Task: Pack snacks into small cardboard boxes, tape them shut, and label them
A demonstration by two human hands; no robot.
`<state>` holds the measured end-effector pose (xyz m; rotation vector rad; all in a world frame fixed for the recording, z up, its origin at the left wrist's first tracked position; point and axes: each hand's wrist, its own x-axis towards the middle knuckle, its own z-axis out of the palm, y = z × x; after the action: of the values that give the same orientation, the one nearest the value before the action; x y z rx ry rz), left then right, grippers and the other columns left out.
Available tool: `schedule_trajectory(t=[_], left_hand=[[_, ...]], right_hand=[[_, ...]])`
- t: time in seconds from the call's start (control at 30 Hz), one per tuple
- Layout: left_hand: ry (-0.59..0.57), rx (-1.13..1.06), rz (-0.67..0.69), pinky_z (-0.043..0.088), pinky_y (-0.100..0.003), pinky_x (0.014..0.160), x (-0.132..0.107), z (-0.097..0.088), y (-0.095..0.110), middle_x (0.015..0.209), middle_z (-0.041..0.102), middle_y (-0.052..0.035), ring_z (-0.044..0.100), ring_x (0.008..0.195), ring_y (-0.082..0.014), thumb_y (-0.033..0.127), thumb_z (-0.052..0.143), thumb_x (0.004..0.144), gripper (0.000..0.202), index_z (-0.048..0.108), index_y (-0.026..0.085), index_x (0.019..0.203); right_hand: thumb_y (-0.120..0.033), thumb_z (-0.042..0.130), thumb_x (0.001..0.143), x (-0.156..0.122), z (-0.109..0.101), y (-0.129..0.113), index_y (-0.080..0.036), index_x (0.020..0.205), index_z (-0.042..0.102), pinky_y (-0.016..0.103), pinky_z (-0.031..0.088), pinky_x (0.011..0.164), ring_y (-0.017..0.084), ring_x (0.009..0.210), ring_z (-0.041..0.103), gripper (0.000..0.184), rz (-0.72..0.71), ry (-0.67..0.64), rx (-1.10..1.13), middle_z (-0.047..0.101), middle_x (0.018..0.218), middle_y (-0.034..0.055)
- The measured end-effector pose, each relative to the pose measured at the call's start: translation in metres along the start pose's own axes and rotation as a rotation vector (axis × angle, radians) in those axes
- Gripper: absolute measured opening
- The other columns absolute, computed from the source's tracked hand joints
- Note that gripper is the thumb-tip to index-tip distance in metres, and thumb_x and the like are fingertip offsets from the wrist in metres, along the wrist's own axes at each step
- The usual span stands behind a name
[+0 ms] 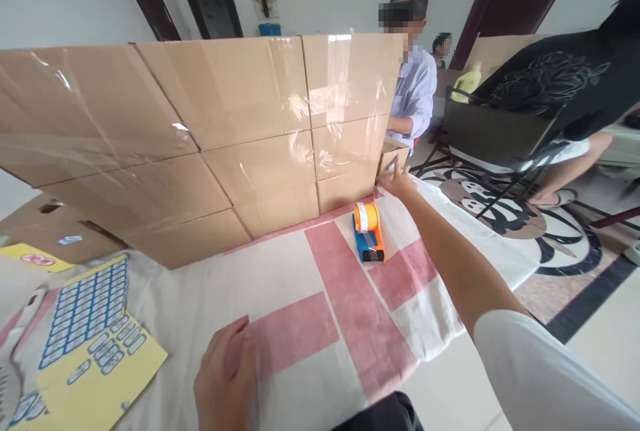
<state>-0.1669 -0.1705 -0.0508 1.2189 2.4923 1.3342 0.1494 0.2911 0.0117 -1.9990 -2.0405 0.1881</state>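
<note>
My right hand (399,182) reaches out to a small cardboard box (393,153) at the far right end of a stack of taped boxes (260,178). Its fingers are spread against that box's near face, beside a small whitish sticker (391,166). My left hand (225,374) is over the near part of the tablecloth, slightly blurred, thumb apart from the fingers and nothing in it. Between the hands, an orange and blue tape dispenser (369,234) with a yellow-orange roll stands close to the stack.
Yellow sticker sheets (100,378) and a blue-printed label sheet (87,304) lie at left, beside a white-handled brush-like object (25,318). A checked cloth (345,298) covers the table. Behind the stack is a person (417,84); another sits on a chair (500,128) at right.
</note>
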Motion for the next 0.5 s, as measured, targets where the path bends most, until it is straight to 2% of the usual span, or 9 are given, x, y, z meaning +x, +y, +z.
schedule_trajectory(t=[0.07, 0.13, 0.23, 0.33, 0.4, 0.47, 0.5], left_hand=[[-0.019, -0.003, -0.061, 0.056, -0.048, 0.089, 0.001, -0.001, -0.004, 0.113, 0.076, -0.0042, 0.072, 0.105, -0.0315, 0.051, 0.056, 0.092, 0.029, 0.071, 0.031, 0.106], [-0.043, -0.011, -0.086, 0.057, -0.048, 0.087, 0.000, 0.001, -0.007, 0.110, 0.077, -0.0032, 0.073, 0.103, -0.0316, 0.052, 0.058, 0.091, 0.028, 0.072, 0.032, 0.104], [-0.042, -0.029, -0.038, 0.058, -0.047, 0.089, -0.003, 0.005, -0.006, 0.109, 0.077, -0.0022, 0.071, 0.105, -0.0302, 0.048, 0.058, 0.091, 0.024, 0.072, 0.032, 0.103], [-0.010, -0.039, 0.086, 0.058, -0.042, 0.089, -0.001, -0.001, -0.002, 0.108, 0.076, -0.0033, 0.071, 0.103, -0.0258, 0.041, 0.058, 0.094, 0.020, 0.072, 0.029, 0.101], [0.049, -0.022, 0.213, 0.058, -0.038, 0.089, 0.015, -0.015, -0.005, 0.104, 0.075, -0.0046, 0.071, 0.099, -0.0229, 0.035, 0.058, 0.095, 0.017, 0.071, 0.026, 0.100], [0.156, 0.060, 0.312, 0.056, -0.039, 0.095, 0.046, -0.039, -0.016, 0.104, 0.074, -0.0068, 0.070, 0.101, -0.0231, 0.033, 0.059, 0.095, 0.017, 0.071, 0.023, 0.102], [0.216, 0.130, 0.320, 0.053, -0.042, 0.101, 0.067, -0.055, -0.023, 0.109, 0.073, -0.0091, 0.068, 0.108, -0.0251, 0.033, 0.060, 0.094, 0.020, 0.070, 0.022, 0.106]], right_hand=[[-0.066, 0.043, 0.097, -0.009, 0.014, 0.010, -0.026, 0.166, 0.019, 0.060, 0.036, 0.112, 0.041, 0.143, 0.043, 0.083, -0.090, -0.032, -0.027, 0.025, 0.169, 0.0216], [-0.057, 0.039, 0.101, -0.018, 0.026, 0.020, -0.030, 0.161, 0.035, 0.060, 0.031, 0.116, 0.037, 0.147, 0.038, 0.066, -0.156, -0.034, -0.059, 0.032, 0.168, 0.0128], [-0.051, 0.036, 0.103, -0.026, 0.035, 0.029, -0.028, 0.152, 0.051, 0.059, 0.031, 0.115, 0.034, 0.146, 0.039, 0.056, -0.195, -0.017, -0.082, 0.041, 0.164, 0.0103], [-0.049, 0.036, 0.103, -0.029, 0.036, 0.030, -0.027, 0.142, 0.061, 0.057, 0.031, 0.113, 0.032, 0.143, 0.042, 0.051, -0.208, -0.012, -0.072, 0.050, 0.158, 0.0105], [-0.047, 0.039, 0.101, -0.029, 0.035, 0.029, -0.025, 0.140, 0.062, 0.058, 0.031, 0.110, 0.032, 0.141, 0.044, 0.050, -0.201, -0.013, -0.057, 0.053, 0.155, 0.0125], [-0.046, 0.046, 0.096, -0.026, 0.034, 0.026, -0.023, 0.137, 0.065, 0.058, 0.032, 0.105, 0.035, 0.139, 0.046, 0.050, -0.192, -0.024, -0.045, 0.054, 0.154, 0.0144], [-0.044, 0.047, 0.095, -0.024, 0.034, 0.025, -0.021, 0.135, 0.066, 0.059, 0.032, 0.103, 0.037, 0.138, 0.046, 0.051, -0.180, -0.020, -0.043, 0.054, 0.153, 0.0163]])
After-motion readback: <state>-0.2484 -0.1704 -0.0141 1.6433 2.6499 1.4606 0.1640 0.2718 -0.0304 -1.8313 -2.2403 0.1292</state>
